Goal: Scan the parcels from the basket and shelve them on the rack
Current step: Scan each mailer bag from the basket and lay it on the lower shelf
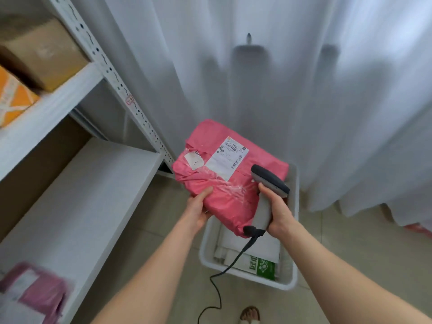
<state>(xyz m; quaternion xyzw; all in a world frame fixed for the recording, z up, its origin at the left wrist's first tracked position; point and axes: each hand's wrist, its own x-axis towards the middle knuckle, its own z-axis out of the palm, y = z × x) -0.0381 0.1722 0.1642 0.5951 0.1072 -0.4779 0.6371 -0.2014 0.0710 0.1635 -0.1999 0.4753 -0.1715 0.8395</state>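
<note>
On pink parcel (224,197), barcoded label (228,157)

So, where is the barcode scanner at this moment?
In the head view, right of centre: the right hand grips the barcode scanner, its head over the pink parcel that the left hand holds above the basket.

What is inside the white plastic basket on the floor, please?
The white plastic basket holds a pale flat mailer and a white packet with a green printed panel. The pink plastic parcel and grey handheld scanner hide its far half.
</note>
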